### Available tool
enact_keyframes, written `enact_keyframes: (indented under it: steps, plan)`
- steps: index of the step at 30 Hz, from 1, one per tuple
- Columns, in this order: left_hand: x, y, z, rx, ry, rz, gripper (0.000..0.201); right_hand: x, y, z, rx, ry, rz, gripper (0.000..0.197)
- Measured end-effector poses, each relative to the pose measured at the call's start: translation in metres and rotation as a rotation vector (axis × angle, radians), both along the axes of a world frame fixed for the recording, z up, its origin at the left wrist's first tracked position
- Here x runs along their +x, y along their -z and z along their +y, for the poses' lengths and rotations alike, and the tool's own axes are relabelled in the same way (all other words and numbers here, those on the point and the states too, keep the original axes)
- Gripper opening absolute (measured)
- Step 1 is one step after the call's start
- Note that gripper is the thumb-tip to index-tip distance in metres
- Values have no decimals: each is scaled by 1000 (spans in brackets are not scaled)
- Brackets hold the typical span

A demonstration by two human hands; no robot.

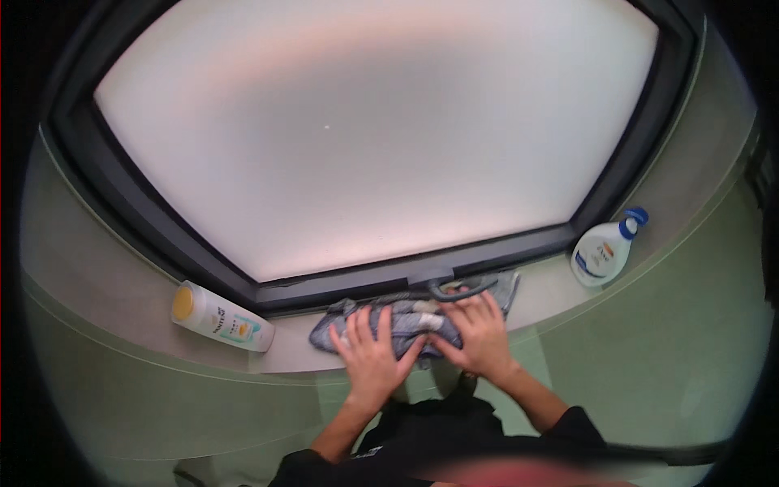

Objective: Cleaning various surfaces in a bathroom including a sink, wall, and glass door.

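A bunched grey-blue patterned cloth (414, 325) with pale patches lies on the pale window sill, under the dark window handle (462, 294). Both my hands rest on it from the near side, thumbs toward each other. My left hand (373, 357) grips the cloth's left part with its fingers apart over the folds. Farther right, my right hand (483, 341) clasps the cloth beside the handle, its fingertips close to the handle's curved bar. The cloth hides what lies under my palms. One flat corner of it sticks out past my right fingers.
A white bottle with a yellow cap (223, 318) lies on the sill to the left. On the right is a white pump bottle with a blue top (602, 253). A large frosted window (389, 146) in a dark frame (349, 289) rises behind the sill (296, 345).
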State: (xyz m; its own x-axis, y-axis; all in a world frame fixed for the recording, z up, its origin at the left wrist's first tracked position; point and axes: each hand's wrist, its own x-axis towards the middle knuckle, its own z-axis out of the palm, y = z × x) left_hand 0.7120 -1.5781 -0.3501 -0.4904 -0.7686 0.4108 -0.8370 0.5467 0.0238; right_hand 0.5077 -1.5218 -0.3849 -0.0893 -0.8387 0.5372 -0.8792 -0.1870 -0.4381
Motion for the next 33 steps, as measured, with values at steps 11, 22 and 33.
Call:
enact_keyframes:
  steps: [11, 22, 33]
  plan:
    - [-79, 21, 16, -20, 14, -38, 74, -75, 8, 19, -28, 76, 37, 60]
    - [-72, 23, 20, 20, -67, -23, 74, -70, 12, 23, -26, 33, -1, 63]
    - [-76, 31, 15, -99, -36, 109, 74, -59, 27, 21, -111, 95, -34, 59]
